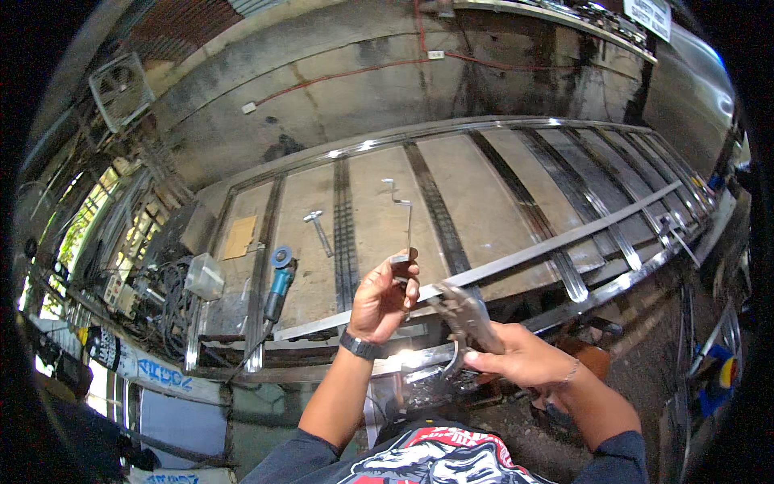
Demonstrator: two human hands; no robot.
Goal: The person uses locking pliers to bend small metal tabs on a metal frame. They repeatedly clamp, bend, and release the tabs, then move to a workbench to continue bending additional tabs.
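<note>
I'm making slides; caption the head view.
Left hand holding a bent metal rod, right hand a plier-like tool, near a metal bar.

You have room between the hammer [324, 237] and long metal bar [524, 252]; the angle grinder [278, 292] obstructs passage left of your left hand [382, 300].

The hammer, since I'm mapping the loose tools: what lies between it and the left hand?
In the head view, a dark crossbar runs between the hammer and the left hand.
</note>
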